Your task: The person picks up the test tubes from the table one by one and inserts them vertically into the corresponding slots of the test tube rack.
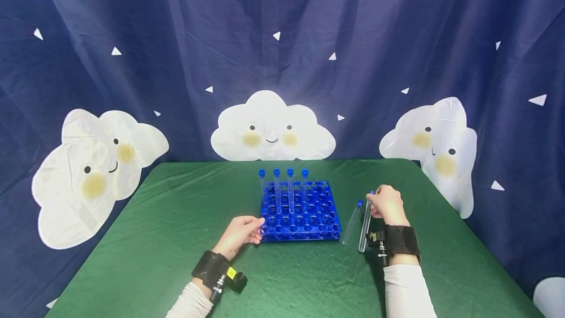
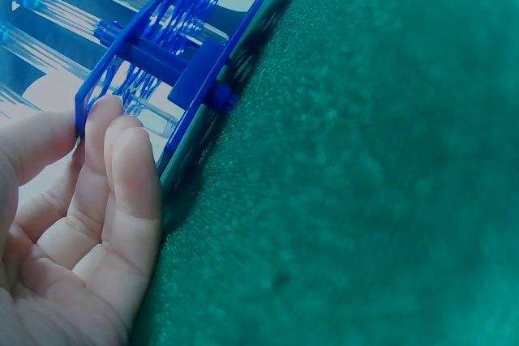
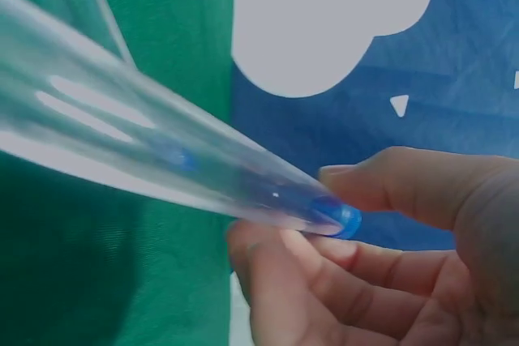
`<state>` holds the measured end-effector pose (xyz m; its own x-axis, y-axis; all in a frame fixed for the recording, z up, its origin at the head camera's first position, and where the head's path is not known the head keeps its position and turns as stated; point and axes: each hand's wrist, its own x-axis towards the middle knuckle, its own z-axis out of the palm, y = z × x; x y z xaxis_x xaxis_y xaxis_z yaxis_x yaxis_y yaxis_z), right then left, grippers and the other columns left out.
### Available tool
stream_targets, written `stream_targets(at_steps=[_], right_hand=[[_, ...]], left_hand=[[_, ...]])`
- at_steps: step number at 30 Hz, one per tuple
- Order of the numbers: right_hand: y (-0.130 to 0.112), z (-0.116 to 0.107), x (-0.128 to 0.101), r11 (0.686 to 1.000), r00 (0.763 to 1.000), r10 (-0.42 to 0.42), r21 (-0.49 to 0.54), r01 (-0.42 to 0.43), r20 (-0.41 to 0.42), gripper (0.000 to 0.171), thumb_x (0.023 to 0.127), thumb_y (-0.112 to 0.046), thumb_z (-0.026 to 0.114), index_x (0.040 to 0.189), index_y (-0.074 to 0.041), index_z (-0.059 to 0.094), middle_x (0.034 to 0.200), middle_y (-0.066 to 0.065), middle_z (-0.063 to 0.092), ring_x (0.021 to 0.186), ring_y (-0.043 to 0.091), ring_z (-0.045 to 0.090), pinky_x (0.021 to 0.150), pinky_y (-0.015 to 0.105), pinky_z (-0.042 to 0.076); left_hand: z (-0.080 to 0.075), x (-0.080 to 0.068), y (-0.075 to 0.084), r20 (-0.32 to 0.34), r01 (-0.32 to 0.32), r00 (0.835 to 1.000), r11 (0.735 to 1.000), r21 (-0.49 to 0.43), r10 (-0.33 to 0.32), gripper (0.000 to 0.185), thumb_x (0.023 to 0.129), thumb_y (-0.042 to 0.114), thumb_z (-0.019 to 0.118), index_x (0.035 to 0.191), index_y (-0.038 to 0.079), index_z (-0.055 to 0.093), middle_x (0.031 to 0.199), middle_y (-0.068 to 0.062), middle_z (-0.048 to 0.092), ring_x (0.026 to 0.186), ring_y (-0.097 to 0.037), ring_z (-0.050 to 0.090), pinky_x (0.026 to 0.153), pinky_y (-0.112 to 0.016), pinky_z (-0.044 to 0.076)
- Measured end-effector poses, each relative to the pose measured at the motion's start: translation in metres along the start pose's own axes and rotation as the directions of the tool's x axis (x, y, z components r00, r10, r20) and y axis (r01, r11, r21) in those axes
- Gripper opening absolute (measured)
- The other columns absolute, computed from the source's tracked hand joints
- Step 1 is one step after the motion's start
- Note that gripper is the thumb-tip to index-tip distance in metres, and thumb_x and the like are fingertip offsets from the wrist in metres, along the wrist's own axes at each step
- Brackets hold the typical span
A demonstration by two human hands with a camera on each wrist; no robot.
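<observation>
Right hand pinches a clear blue-capped plastic tube at centre right, left hand's straight fingers steady the blue plastic rack; lifting and upending seems next.

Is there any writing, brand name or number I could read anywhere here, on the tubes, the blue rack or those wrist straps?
No readable text anywhere.
Yellow sticker on the left wrist strap: too small to read.
Test tube that the right hand pinches: no print seen.
Blue rack, touched by the left hand: no label visible.
Curtain: only cloud faces and triangles, no words.
</observation>
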<state>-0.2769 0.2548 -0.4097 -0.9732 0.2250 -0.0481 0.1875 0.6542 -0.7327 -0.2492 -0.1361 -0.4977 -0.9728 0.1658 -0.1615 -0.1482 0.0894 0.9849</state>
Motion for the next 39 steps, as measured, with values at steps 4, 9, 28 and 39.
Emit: stream_targets(at_steps=[4,9,28,39], right_hand=[[-0.006,-0.002,-0.001,0.998,0.997,-0.05,-0.026,0.049,-0.066,0.018,0.089,-0.016,0.053,0.088,0.001,0.05,0.063,0.01,0.064,0.055,0.016,0.068,0.052,0.026,0.057],[-0.015,-0.002,-0.003,0.988,0.98,-0.144,-0.081,0.133,-0.137,0.023,0.092,-0.022,0.054,0.096,0.001,0.054,0.072,0.017,0.07,0.057,0.02,0.07,0.056,0.024,0.05],[-0.063,0.016,-0.028,0.893,0.769,-0.423,-0.074,0.445,-0.48,0.022,0.095,-0.02,0.063,0.105,-0.001,0.058,0.077,0.016,0.07,0.06,0.026,0.066,0.059,0.034,0.05],[-0.082,0.03,-0.037,0.8,0.671,-0.52,-0.026,0.6,-0.528,0.024,0.093,-0.018,0.067,0.109,-0.001,0.059,0.085,0.014,0.072,0.068,0.023,0.069,0.06,0.01,0.043]], left_hand=[[0.0,0.0,-0.001,0.002,-0.002,1.0,1.0,-0.003,0.002,0.031,0.091,0.025,0.068,0.097,-0.005,0.066,0.069,0.0,0.062,0.06,-0.011,0.061,0.057,-0.024,0.057],[0.0,0.0,0.0,0.002,0.0,1.0,1.0,-0.007,0.0,0.031,0.091,0.025,0.068,0.097,-0.005,0.066,0.069,0.0,0.062,0.06,-0.011,0.061,0.057,-0.024,0.057],[0.0,0.0,0.0,-0.002,-0.002,1.0,1.0,0.0,0.002,0.028,0.092,0.024,0.067,0.094,-0.004,0.066,0.068,0.0,0.062,0.059,-0.01,0.061,0.056,-0.023,0.057],[0.0,0.001,0.0,-0.001,0.001,1.0,1.0,-0.008,-0.001,0.029,0.091,0.024,0.068,0.094,-0.004,0.065,0.068,0.0,0.062,0.059,-0.01,0.061,0.056,-0.023,0.056]])
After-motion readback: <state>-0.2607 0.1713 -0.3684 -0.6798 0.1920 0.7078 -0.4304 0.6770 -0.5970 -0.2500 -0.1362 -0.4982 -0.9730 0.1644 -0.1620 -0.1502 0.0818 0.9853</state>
